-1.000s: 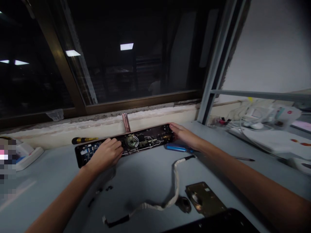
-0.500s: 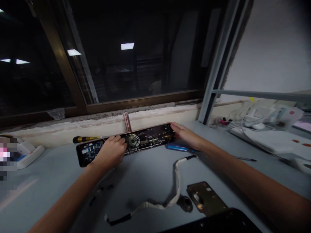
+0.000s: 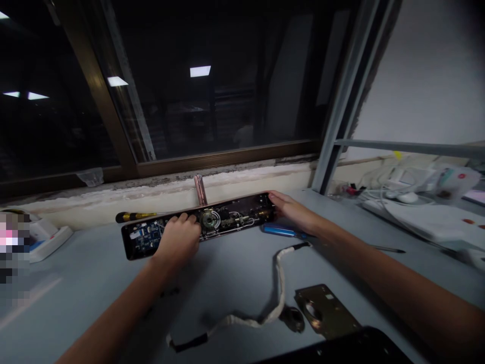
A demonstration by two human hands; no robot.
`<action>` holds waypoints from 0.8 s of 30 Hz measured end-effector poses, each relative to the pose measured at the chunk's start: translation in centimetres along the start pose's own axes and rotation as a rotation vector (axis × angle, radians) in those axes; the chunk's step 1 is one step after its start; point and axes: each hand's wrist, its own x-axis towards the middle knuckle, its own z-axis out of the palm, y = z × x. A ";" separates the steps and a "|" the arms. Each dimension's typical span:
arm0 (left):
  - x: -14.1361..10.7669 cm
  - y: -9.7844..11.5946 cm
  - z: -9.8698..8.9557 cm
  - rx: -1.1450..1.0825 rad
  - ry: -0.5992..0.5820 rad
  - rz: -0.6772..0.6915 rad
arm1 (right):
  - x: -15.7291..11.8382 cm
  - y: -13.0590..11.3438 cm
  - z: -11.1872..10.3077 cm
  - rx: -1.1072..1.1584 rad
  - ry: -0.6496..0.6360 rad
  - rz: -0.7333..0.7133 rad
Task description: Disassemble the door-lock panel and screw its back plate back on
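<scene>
Far left: a white power strip (image 3: 53, 245) sits on the grey bench (image 3: 87, 283), close to the wall.
Yellow-and-black screwdriver (image 3: 132, 217): lies behind the housing, handle to the left.
Long black housing (image 3: 237, 205): at the back of the bench, in both hands, open side showing its insides to the person and to me.
Its long axis: runs left to right, the right end a little higher and farther back; one narrow end points left, the other right.
Housing's left end: blue circuit board (image 3: 149, 236) with a pale sticker, its print too small to make out.
Left hand (image 3: 180, 235): laid over the housing beside the board, fingers bent inward; I cannot tell whether that grip is closed on anything.
Housing's middle: round metal part (image 3: 209, 220), just right of the left hand.
Pinkish cylinder (image 3: 200, 190): upright behind the housing.
White-wrapped cable (image 3: 280, 283): winds across the bench in front, black at both ends.
Blue-handled tool (image 3: 279, 231): just below the housing's right end.
Right hand (image 3: 288, 208): its grip is clamped on the housing's right end.
Brass-coloured plate (image 3: 328, 311): nearer the person, small white label, unreadable from here.
</scene>
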 end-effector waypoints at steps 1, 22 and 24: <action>0.0 0.1 0.0 -0.007 -0.004 -0.014 | 0.0 0.0 0.0 0.000 0.004 0.002; -1.1 0.0 0.5 -0.065 -0.071 -0.121 | 0.2 0.1 0.0 -0.003 -0.002 -0.012; -1.1 -0.4 0.4 -0.049 -0.089 -0.048 | 0.2 0.1 0.0 -0.001 -0.001 -0.012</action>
